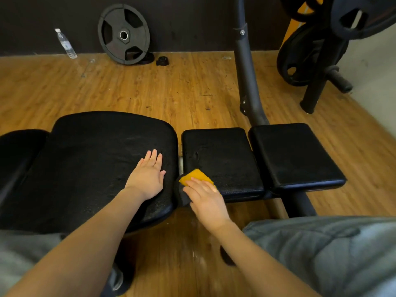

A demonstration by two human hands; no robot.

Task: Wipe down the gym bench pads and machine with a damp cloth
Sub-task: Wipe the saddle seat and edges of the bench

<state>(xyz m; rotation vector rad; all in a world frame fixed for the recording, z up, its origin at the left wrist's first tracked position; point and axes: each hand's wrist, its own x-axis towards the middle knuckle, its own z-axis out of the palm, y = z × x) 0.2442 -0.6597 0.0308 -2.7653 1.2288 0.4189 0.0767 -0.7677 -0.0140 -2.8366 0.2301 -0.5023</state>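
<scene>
A black gym bench lies across the view in three pads: a wide back pad (90, 159), a middle seat pad (222, 151) and an end pad (293, 153). My left hand (147, 176) rests flat on the back pad near its right edge, fingers straight. My right hand (205, 196) presses a yellow cloth (196, 176) with a grey underside onto the near left corner of the middle pad. The fingers lie straight over the cloth. Part of the cloth hangs over the pad's front edge beneath my hand.
A black machine upright (246, 78) rises behind the seat pads. A weight plate (123, 34) leans on the dark wall, with a water bottle (65, 44) to its left. A plate rack (315, 52) stands at the far right. Wooden floor (150, 88) lies all around. My grey-clad knees fill the bottom corners.
</scene>
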